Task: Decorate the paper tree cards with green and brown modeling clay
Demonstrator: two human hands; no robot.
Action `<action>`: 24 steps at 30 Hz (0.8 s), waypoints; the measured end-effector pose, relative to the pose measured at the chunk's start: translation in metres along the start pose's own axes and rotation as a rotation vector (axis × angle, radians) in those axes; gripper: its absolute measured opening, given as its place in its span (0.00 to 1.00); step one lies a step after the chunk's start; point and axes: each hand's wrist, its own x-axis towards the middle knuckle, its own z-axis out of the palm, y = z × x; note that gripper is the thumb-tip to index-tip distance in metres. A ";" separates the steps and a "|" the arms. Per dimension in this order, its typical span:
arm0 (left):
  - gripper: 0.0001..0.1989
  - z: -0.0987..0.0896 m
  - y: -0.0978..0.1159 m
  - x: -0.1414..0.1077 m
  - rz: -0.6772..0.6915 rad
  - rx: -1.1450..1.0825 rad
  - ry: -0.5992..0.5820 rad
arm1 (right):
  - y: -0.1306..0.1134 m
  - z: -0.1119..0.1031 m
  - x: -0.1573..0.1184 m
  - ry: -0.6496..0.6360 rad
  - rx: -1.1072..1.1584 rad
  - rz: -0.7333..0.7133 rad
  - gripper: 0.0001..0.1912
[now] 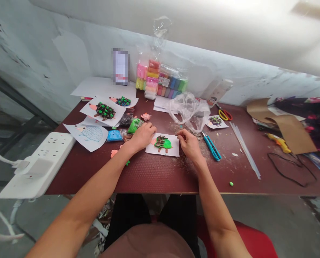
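Note:
A small white card (pixel 148 149) lies on the table with a hedgehog figure of green clay (pixel 166 143) on it. Dark pointed slivers (pixel 160 140) cover the figure's left and upper part, and brown feet show below. My left hand (pixel 145 134) rests with bent fingers on the card's upper left corner, partly covering the pink snout. At the card's right edge, my right hand (pixel 188 141) is closed in a pinch on a small dark sliver (pixel 177 135). Beside this hand, dark slivers and crumbs (pixel 194 136) lie scattered.
Finished hedgehog cards (pixel 117 120) and a hedgehog drawing (pixel 100 133) lie left, near a blue clay pack (pixel 114 135). Bagged coloured clay (pixel 151 80) and a crumpled plastic bag (pixel 189 109) stand behind. Rightward are teal-handled cutters (pixel 212 147), scissors (pixel 224 114), glue sticks (pixel 244 148) and a glue gun (pixel 280 142).

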 end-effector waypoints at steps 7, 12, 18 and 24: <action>0.10 0.002 -0.002 -0.001 0.012 -0.005 0.029 | -0.011 0.014 -0.011 -0.028 0.121 0.020 0.08; 0.10 0.002 0.000 -0.001 0.009 0.012 0.019 | -0.015 0.018 -0.011 -0.023 0.008 -0.061 0.08; 0.11 0.000 0.001 -0.001 0.005 0.029 0.007 | -0.017 0.022 -0.009 -0.033 -0.041 -0.039 0.06; 0.11 0.002 -0.001 0.000 0.017 0.015 0.014 | -0.020 0.024 -0.009 -0.043 -0.120 -0.029 0.06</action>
